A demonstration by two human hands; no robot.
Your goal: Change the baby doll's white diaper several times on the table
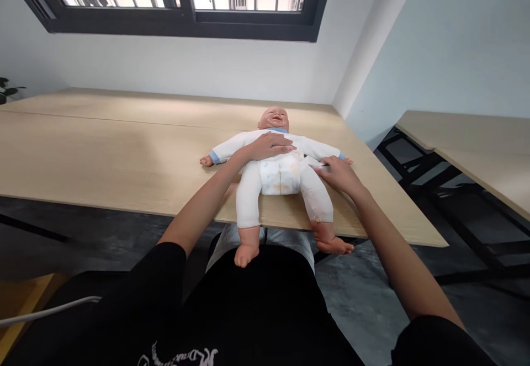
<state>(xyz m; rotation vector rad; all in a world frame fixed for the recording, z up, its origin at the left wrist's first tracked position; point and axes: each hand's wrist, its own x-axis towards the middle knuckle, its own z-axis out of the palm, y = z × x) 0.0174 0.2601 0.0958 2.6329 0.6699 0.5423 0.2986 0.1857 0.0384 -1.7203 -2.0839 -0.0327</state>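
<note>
A baby doll [275,117] in a white top with blue cuffs lies on its back, its feet hanging over the table's near edge. Around its hips is a white printed diaper [280,175]. My left hand [271,146] rests flat across the doll's belly, at the diaper's upper edge, fingers stretched out. At the doll's hip on the right, my right hand [338,173] pinches a white diaper tab [313,162] that sticks out sideways. The doll's back and the diaper's rear are hidden.
The doll lies on a light wooden table [103,150] against a wall below a dark-framed window [186,21]. Another table [488,150] stands to the right across a gap. A white cable [49,312] runs at the lower left, and a plant [8,90] shows at the left edge.
</note>
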